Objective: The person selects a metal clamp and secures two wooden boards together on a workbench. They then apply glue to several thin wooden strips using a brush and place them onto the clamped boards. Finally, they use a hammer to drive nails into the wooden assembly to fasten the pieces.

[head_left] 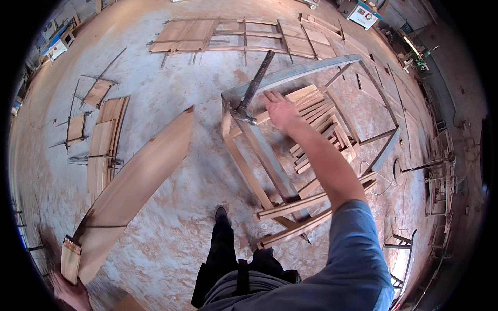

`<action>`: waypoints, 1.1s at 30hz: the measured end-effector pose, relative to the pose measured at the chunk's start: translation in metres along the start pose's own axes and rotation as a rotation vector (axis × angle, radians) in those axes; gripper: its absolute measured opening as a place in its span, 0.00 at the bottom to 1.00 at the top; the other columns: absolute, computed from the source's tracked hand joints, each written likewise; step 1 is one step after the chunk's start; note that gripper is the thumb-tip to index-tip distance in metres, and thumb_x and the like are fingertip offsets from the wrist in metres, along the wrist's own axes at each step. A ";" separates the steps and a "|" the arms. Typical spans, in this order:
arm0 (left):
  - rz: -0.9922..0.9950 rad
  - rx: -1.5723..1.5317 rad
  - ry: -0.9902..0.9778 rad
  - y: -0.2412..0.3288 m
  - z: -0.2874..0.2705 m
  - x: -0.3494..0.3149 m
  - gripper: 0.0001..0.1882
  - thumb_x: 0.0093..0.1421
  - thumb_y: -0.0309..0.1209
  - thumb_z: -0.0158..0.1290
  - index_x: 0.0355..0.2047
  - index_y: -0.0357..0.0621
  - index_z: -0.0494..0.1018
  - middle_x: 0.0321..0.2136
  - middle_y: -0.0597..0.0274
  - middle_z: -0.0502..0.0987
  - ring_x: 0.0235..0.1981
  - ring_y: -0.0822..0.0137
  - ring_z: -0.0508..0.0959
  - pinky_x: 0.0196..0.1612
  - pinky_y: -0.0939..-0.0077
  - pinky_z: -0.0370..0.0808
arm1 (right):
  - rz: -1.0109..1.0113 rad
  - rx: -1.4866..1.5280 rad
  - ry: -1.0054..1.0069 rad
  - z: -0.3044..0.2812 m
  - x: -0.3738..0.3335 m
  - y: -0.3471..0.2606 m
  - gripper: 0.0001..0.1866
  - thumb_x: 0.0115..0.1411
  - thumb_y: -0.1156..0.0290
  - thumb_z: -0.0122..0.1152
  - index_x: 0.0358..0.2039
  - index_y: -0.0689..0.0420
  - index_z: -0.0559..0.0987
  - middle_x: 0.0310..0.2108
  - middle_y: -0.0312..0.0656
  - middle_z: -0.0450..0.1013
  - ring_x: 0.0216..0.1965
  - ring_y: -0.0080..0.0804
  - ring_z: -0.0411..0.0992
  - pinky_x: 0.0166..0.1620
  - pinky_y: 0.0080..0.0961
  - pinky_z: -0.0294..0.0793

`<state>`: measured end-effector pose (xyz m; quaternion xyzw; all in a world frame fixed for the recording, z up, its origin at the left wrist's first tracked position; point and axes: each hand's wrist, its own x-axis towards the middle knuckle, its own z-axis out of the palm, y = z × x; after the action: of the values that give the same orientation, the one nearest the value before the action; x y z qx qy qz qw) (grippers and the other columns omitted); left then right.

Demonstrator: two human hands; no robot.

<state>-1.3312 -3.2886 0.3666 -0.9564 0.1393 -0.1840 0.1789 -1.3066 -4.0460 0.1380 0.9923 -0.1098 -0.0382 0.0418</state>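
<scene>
My right hand [281, 111] reaches forward over a wooden frame [263, 150], its fingers stretched out and nothing in them. Just left of those fingertips, a dark hammer [255, 85] rests at the frame's near-left corner, its head low and its handle pointing away from me. At the lower left, my left hand [70, 291] is closed round the bottom end of a short flat wooden piece [71, 262] with a rough, bristly-looking top edge; I cannot tell its exact kind. Behind that piece, a long wide board [142, 186] slants away across the floor.
Stacked slats [324, 122] lie inside the frame, and two grooved rails [295, 228] cross its near end. Clamped boards [101, 150] lie at left. A clamped panel assembly [233, 36] stretches across the far floor. Machines [363, 14] stand at the back. A cable [386, 184] loops at right.
</scene>
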 end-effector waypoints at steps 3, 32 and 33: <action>-0.048 0.097 0.018 -0.039 0.033 -0.021 0.25 0.54 0.31 0.55 0.51 0.33 0.67 0.46 0.39 0.72 0.50 0.39 0.70 0.52 0.51 0.67 | -0.097 -0.097 -0.150 0.013 0.045 -0.029 0.28 0.62 0.71 0.45 0.64 0.44 0.61 0.70 0.39 0.46 0.71 0.37 0.44 0.67 0.37 0.52; 0.146 -0.135 0.274 0.163 -0.092 0.013 0.28 0.61 0.38 0.52 0.58 0.37 0.64 0.51 0.39 0.71 0.50 0.40 0.73 0.51 0.51 0.71 | 0.540 1.545 0.287 -0.184 -0.271 0.168 0.12 0.58 0.65 0.64 0.29 0.62 0.75 0.21 0.41 0.73 0.17 0.23 0.68 0.17 0.22 0.70; 0.185 -0.129 0.281 0.170 -0.101 0.010 0.30 0.62 0.43 0.50 0.59 0.36 0.63 0.52 0.40 0.71 0.51 0.42 0.73 0.52 0.54 0.72 | 0.530 1.667 0.408 -0.179 -0.296 0.175 0.12 0.58 0.66 0.63 0.29 0.62 0.73 0.24 0.43 0.74 0.20 0.25 0.71 0.17 0.23 0.72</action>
<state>-1.3972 -3.4737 0.3909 -0.9139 0.2619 -0.2892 0.1119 -1.6167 -4.1376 0.3516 0.6302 -0.3177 0.2417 -0.6660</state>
